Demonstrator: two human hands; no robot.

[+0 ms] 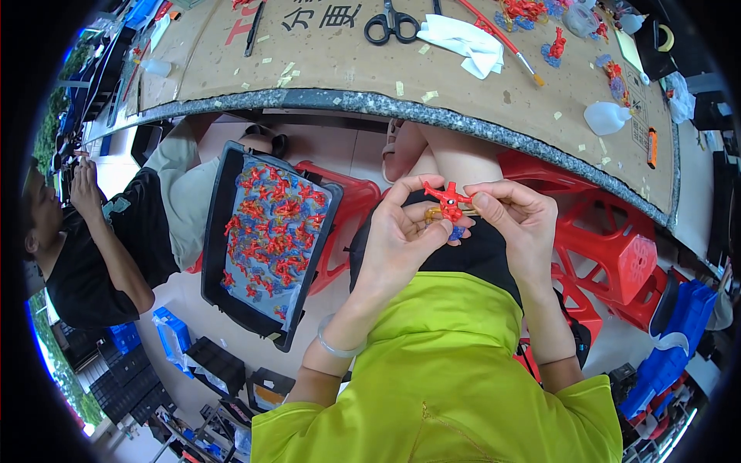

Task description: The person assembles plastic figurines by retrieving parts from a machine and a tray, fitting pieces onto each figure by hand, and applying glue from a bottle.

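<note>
Above my lap, both hands are at a small red toy figurine [449, 202] with a translucent blue piece at its lower end and an amber bit beside it. My left hand [407, 231] grips it from the left, with thumb and fingers closed around its lower part. Thumb and forefinger of my right hand [521, 220] pinch at its right side. A thin yellowish strip shows between the hands; what it is I cannot tell. To the left, a black tray [299, 299] lined with pale sheet holds several similar red figurines with blue bases.
Ahead stands a cardboard-covered table [324, 69] with scissors [391, 27], a white cloth [463, 45], a red paintbrush [509, 50], a white bottle [607, 118] and an orange cutter [652, 148]. Red stools [610, 255] stand at right. Another person [116, 231] sits at left.
</note>
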